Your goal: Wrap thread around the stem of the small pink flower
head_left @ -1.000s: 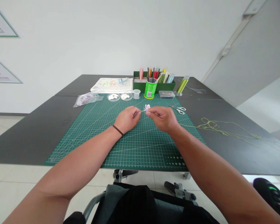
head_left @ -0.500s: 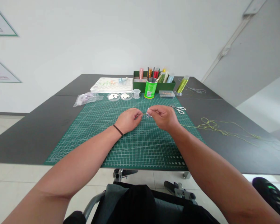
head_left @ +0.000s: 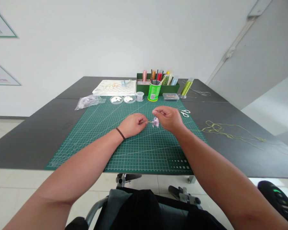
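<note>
Beside the flower [head_left: 156, 122], the left hand [head_left: 135, 124] pinches the stem [head_left: 150, 121]; the right hand [head_left: 169, 118] has its fingers together.

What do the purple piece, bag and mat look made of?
Purple piece: possibly thin fabric or plastic; glossy highlights, too small to tell. Bag: likely glossy plastic film, wrinkled and see-through. Mat: probably matte plastic, flat with printed white grid.

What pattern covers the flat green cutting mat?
A fine white grid covers the green cutting mat, shown best in the head view.
</note>
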